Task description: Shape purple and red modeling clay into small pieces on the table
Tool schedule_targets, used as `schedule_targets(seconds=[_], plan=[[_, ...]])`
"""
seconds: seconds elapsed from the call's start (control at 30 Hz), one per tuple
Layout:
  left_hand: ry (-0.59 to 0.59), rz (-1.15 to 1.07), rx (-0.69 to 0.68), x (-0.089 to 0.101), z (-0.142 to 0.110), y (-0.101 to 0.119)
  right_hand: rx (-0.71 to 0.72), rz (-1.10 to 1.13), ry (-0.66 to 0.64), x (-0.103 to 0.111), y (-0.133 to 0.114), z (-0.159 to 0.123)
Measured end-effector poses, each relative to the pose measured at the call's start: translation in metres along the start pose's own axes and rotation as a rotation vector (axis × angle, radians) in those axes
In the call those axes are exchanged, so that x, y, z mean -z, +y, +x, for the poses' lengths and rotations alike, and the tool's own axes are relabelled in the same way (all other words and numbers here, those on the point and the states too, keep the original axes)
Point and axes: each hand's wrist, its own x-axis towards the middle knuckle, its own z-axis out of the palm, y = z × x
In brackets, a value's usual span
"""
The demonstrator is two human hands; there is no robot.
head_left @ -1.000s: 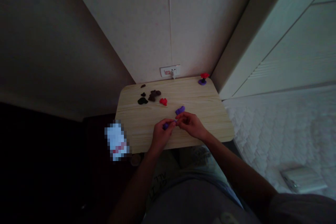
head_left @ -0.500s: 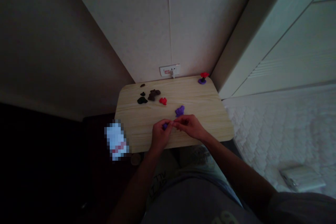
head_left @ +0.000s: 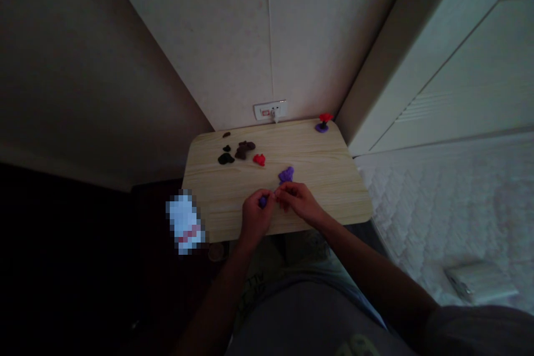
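Purple putty, by its look modelling clay, shows as a small piece [head_left: 262, 201] in the left hand [head_left: 256, 217], over the near half of the pale wood-grain bench [head_left: 337, 194]. The left fingers are curled narrow around it. The right hand [head_left: 305, 203] meets them at the tips, its thumb and forefinger pinched narrow; whether a shred of purple lies between them, the view cannot tell.

Just beyond the right hand rests a larger purple lump [head_left: 286, 174], so near the knuckles that contact cannot be ruled out. Farther left lie a red lump [head_left: 259, 159], a brown lump [head_left: 243, 151] and a flat black lump [head_left: 226, 159], with two dark scraps beyond the black one. At the far right corner stands a small model with a red top [head_left: 325, 117], a dark stem and a purple base [head_left: 321, 128].

The likeliest trouble is at the fingertips: too hard a pinch could flatten or tear the small piece, and a loose hold could drop it, as the hands work close to the bench's near edge. The right knuckles could also press or nudge the larger lump. The model, narrow at its stem and close to the edge, might topple if the bench were jolted
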Motion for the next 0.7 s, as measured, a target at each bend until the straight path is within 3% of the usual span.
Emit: schedule_targets(seconds=[0.2,0.43,0.7], plan=[[0.001,-0.04,0.0,0.004,0.002,-0.005,0.094,-0.197,-0.054,0.002,-0.009,-0.011],[-0.125,-0.094,0.008,0.01,0.002,0.001,0.215,-0.407,-0.081,0.007,-0.02,-0.013],[-0.164,-0.306,0.136,0.005,0.006,-0.003,0.27,-0.4,-0.063,0.001,-0.022,-0.015]])
